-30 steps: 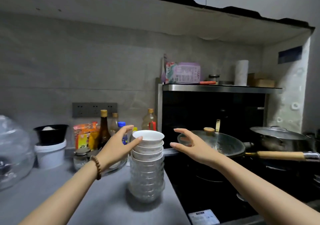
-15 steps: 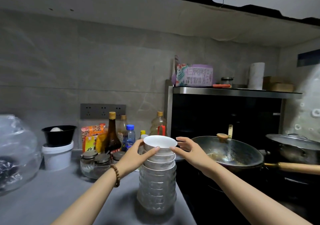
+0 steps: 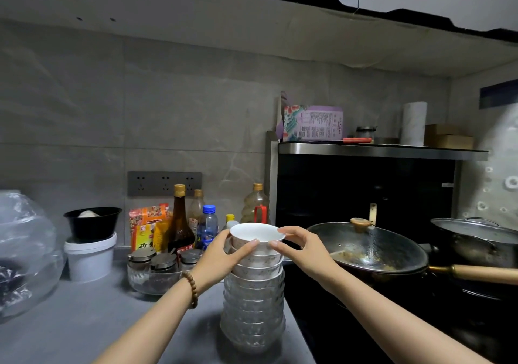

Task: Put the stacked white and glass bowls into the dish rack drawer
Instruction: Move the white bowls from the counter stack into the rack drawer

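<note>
A tall stack of bowls stands on the grey counter (image 3: 84,321) near its right edge. Several white bowls (image 3: 256,233) sit on top of several clear glass bowls (image 3: 253,316). My left hand (image 3: 224,257) grips the left side of the top white bowls, thumb across the front. My right hand (image 3: 302,247) grips the right side of the same bowls, fingertips meeting the left thumb under the rim. No dish rack drawer is in view.
Sauce bottles (image 3: 179,220) and glass condiment jars (image 3: 157,274) crowd just left of the stack. A wok with a glass lid (image 3: 372,248) and wooden handle sits on the black stove to the right. A white bucket (image 3: 89,257) and a plastic bag (image 3: 25,251) stand at far left.
Both hands have closed in from either side of the stack and now clasp the top white bowls. The view has shifted slightly left and closer.
</note>
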`<state>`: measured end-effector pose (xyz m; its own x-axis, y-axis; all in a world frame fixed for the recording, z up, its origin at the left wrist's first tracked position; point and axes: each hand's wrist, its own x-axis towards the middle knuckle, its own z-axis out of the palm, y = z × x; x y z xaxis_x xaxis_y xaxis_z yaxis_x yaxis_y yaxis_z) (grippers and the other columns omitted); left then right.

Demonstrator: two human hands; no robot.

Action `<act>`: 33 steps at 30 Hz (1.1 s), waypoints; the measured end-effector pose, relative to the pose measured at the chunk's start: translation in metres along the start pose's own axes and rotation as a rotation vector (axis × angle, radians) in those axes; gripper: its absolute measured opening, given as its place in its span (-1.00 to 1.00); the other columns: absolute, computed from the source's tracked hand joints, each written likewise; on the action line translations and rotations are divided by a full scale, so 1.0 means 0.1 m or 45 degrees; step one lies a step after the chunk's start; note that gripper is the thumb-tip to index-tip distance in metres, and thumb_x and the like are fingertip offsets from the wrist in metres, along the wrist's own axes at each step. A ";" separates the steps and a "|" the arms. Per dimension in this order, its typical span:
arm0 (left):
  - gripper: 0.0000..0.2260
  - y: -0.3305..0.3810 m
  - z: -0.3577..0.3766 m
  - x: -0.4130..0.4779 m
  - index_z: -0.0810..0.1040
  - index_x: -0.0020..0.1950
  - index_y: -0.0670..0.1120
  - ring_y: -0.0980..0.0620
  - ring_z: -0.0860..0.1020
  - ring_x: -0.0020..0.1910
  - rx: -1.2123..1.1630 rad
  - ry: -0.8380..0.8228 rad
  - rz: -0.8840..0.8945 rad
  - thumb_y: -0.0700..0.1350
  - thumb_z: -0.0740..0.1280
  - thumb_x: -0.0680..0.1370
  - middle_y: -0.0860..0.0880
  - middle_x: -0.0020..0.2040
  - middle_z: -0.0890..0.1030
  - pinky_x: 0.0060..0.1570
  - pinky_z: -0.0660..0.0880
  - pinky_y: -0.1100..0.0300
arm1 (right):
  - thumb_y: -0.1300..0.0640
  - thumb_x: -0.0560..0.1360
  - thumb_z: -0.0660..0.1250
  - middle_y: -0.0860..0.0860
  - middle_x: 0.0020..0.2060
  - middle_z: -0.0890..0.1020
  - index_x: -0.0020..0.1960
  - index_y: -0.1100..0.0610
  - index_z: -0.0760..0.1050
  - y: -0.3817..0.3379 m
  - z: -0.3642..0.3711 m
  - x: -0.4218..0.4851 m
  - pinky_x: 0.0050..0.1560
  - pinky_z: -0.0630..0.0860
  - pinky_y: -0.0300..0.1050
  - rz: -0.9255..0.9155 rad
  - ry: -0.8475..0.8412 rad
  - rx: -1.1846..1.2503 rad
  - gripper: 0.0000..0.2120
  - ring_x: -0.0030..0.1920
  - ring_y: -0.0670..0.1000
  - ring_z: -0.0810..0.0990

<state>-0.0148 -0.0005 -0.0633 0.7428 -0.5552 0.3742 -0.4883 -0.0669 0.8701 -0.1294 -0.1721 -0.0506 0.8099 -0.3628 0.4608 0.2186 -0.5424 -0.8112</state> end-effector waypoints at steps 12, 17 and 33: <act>-0.29 0.34 0.06 -0.01 0.32 0.37 0.05 0.06 0.44 0.26 -0.140 0.131 0.205 0.29 0.36 0.30 0.04 0.27 0.48 0.18 0.47 0.12 | -0.02 0.30 0.54 -0.06 -0.05 0.71 -0.04 0.05 0.60 -0.25 -0.12 0.05 0.13 0.53 -0.23 -0.145 0.144 0.203 -0.71 0.05 -0.14 0.65; -0.44 0.71 0.38 -0.13 0.28 0.25 0.10 0.23 0.50 0.05 -0.367 0.131 0.329 0.21 0.32 0.31 0.14 0.11 0.47 -0.21 0.48 0.49 | 0.20 0.35 0.51 0.01 -0.21 0.69 -0.11 0.25 0.58 -0.50 -0.42 -0.14 -0.19 0.53 -0.40 -0.237 0.249 0.327 -0.81 -0.19 -0.19 0.67; -0.37 1.03 2.59 -0.89 0.40 0.28 0.01 0.15 0.64 -0.01 -0.699 -0.454 0.075 0.23 0.39 0.29 0.00 0.10 0.61 -0.07 0.62 0.13 | -0.19 0.24 0.39 -0.19 -0.22 0.70 -0.22 0.08 0.70 0.13 -2.14 -1.88 -0.05 0.46 -0.50 0.095 0.390 -0.013 -0.65 -0.10 -0.32 0.60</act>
<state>-0.2499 -0.1728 -0.0900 0.4786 -0.7921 0.3789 -0.1483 0.3524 0.9240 -0.3953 -0.2734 -0.0707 0.6216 -0.6123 0.4886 0.1581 -0.5128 -0.8438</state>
